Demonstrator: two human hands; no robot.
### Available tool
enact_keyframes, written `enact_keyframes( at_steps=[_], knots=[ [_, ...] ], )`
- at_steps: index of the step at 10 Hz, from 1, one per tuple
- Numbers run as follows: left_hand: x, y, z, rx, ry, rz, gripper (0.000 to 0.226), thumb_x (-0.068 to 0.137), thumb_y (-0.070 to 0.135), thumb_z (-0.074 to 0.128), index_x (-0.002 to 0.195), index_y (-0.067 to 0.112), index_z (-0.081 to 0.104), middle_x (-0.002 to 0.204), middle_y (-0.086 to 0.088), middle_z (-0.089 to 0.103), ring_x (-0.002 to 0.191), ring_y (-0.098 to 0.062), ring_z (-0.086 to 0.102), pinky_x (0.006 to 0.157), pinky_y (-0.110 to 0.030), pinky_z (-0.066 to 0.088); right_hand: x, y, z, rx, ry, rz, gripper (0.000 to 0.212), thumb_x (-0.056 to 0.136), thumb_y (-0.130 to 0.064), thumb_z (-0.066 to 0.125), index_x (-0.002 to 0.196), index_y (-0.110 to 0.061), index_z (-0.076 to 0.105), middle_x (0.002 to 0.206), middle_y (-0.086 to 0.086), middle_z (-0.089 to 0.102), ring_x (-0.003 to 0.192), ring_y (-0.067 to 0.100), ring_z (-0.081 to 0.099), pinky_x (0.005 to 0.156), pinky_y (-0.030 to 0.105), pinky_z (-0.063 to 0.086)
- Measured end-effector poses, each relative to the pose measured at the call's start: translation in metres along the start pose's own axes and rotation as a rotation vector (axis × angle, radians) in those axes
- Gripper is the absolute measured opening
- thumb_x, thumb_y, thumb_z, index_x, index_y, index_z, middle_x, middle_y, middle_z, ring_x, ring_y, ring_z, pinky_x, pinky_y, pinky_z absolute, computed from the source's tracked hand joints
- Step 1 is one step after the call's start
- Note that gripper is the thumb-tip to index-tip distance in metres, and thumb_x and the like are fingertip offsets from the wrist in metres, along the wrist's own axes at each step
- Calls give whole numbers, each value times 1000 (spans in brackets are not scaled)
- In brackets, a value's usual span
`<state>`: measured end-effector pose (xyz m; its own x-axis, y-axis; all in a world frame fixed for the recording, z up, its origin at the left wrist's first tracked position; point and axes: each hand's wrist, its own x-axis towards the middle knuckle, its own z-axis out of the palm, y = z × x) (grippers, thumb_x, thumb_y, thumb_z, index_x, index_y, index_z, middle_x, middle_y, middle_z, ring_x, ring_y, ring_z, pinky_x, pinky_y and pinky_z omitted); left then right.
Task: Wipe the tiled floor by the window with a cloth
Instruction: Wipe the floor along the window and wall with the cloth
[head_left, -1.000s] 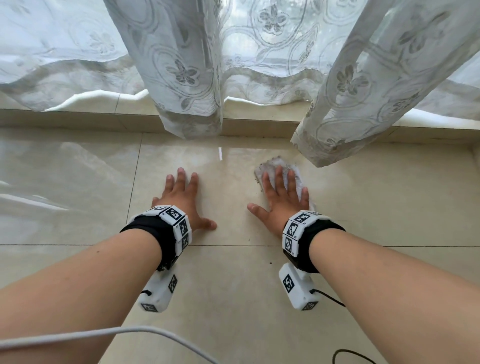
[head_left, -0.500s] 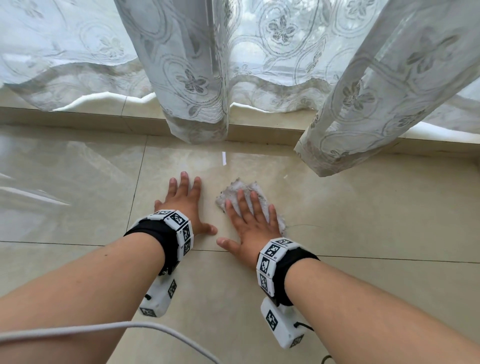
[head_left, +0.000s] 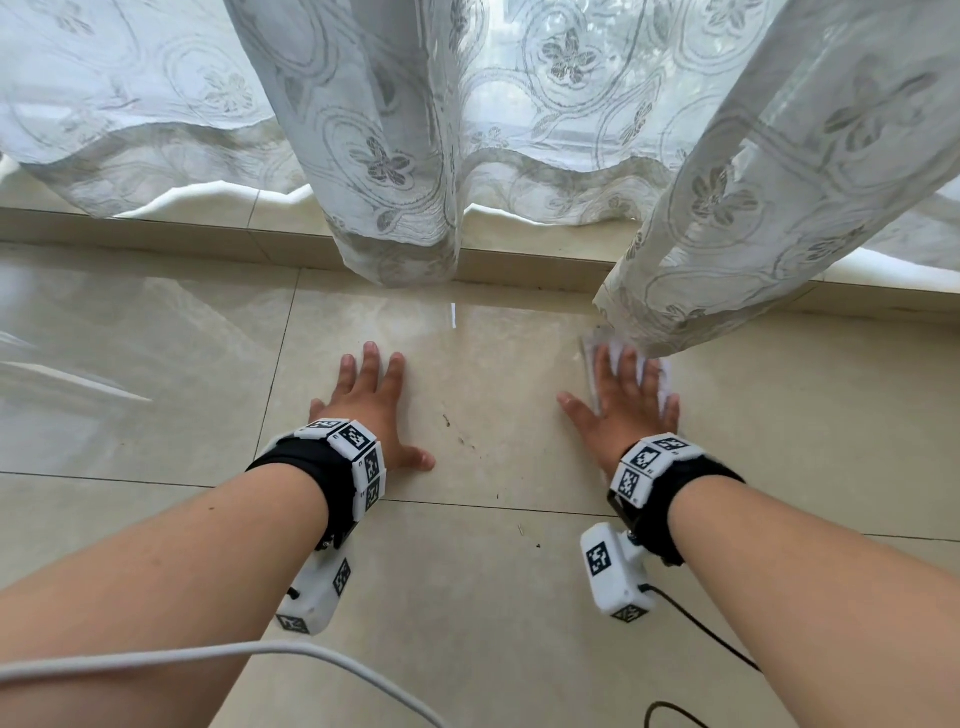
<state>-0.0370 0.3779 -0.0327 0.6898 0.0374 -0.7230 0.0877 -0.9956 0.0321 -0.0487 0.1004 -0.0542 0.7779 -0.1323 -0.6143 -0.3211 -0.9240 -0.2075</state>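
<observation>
Right hand (head_left: 618, 415), fingers (head_left: 629, 371) straight, presses the cloth (head_left: 666, 382) at the floor (head_left: 519, 597) edge by the window. Specks (head_left: 461, 441) lie left, toward the flat left hand (head_left: 363, 405).

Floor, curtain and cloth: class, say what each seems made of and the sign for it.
Floor: polished beige tile, likely ceramic or stone; it mirrors window light, with grout lines. Curtain: sheer white fabric with stitched flowers; light shines through. Cloth under the right hand: soft white textile, perhaps; mostly covered.
</observation>
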Motion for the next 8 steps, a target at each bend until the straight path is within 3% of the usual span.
enact_keyframes(
  at_steps=[1, 3, 5, 8],
  knots=[
    [-2, 4, -2, -7, 5, 7, 136, 66, 69, 75, 150, 33, -25, 155, 6, -36, 147, -21, -25, 116, -59, 12, 4, 6, -8, 14, 28, 54, 83, 90, -72, 27, 151, -37, -16, 161, -6, -17, 145, 20, -25, 115, 51, -11],
    [-9, 8, 1, -17, 3, 10, 135, 66, 69, 75, 150, 33, -25, 155, 7, -37, 146, -21, -26, 117, -59, 11, 7, 6, -10, -4, 71, 125, 85, 88, -75, 24, 151, -35, -16, 162, -7, -16, 145, 23, -25, 114, 53, -11],
    [-17, 19, 3, -29, 10, 22, 135, 67, 68, 75, 150, 33, -25, 155, 7, -38, 146, -20, -26, 117, -58, 10, 10, 14, -23, -12, 115, 134, 82, 89, -74, 27, 152, -37, -11, 163, -7, -2, 149, 24, -8, 115, 53, -8],
    [-29, 38, 10, -31, 20, 45, 135, 67, 68, 75, 149, 34, -27, 154, 8, -39, 146, -20, -27, 117, -58, 9, 11, 24, -35, -44, 153, 66, 90, 85, -77, 29, 149, -38, -20, 161, -11, -16, 148, 17, -16, 113, 53, -14]
  ],
)
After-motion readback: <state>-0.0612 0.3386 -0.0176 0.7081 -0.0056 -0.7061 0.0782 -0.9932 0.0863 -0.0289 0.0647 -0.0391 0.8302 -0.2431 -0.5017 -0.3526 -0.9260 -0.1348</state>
